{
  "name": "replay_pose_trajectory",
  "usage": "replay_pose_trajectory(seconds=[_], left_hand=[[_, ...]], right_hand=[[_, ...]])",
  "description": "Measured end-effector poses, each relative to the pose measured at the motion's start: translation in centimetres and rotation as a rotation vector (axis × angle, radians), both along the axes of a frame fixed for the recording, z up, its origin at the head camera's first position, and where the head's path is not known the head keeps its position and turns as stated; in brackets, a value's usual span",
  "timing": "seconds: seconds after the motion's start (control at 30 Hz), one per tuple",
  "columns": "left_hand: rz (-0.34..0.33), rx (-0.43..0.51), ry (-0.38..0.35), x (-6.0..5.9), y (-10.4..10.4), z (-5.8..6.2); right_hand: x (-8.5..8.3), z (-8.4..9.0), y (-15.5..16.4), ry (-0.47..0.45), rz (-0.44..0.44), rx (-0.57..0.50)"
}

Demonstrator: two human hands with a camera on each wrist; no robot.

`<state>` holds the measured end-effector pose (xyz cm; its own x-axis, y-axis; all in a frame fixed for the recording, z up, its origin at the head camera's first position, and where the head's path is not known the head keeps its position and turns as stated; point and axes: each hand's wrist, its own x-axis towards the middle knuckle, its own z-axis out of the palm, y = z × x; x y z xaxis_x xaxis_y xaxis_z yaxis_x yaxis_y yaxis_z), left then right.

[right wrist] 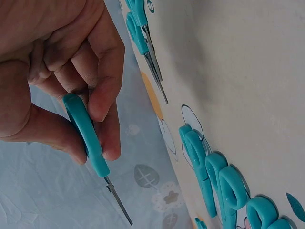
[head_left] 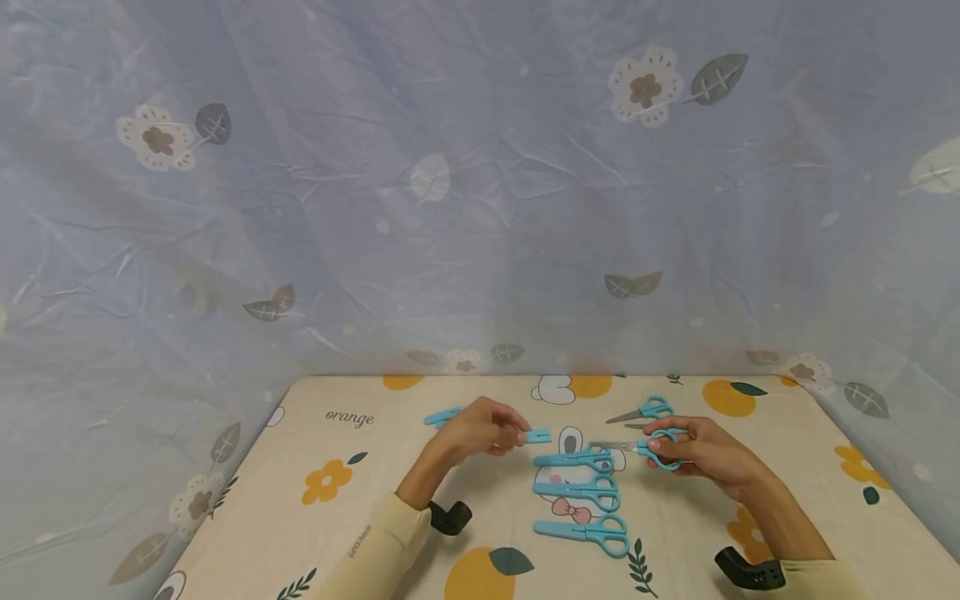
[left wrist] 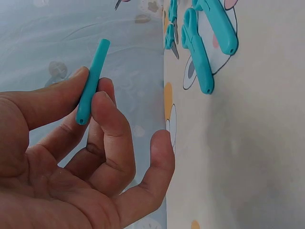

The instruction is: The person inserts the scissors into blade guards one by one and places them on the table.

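Observation:
My left hand (head_left: 487,429) pinches a light blue scissors blade cover (left wrist: 94,78) between thumb and fingers. In my right hand (head_left: 705,454) is a pair of scissors (right wrist: 88,136) by its blue handle, bare metal blades pointing left toward the cover. Cover and blades are apart. Below them on the table lie three pairs of covered scissors, a top one (head_left: 570,460), a middle one (head_left: 573,490) and a bottom one (head_left: 577,529), handles to the right. Behind the right hand are bare-bladed scissors (head_left: 654,407) and another pair (head_left: 636,427), partly hidden by that hand.
More blue covers (head_left: 442,417) lie behind the left hand, partly hidden by it. A cream tablecloth (head_left: 330,450) printed with oranges and flowers covers the table. A grey-blue flowered curtain (head_left: 480,250) hangs along its back and sides.

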<state>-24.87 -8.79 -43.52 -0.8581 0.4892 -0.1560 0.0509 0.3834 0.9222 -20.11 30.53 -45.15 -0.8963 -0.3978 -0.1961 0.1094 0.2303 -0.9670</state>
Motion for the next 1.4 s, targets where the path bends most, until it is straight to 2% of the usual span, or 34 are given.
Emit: replay_pose_trajectory(seconds=[0.67, 1.4], left_hand=[[-0.007, 0.021, -0.061, 0.3, 1.3, 0.3], [-0.026, 0.04, -0.098, 0.3, 1.9, 0.3]], right_hand=[[-0.3, -0.6, -1.1, 0.0, -0.018, -0.003], [-0.2, -0.3, -2.2, -0.013, -0.017, -0.031]])
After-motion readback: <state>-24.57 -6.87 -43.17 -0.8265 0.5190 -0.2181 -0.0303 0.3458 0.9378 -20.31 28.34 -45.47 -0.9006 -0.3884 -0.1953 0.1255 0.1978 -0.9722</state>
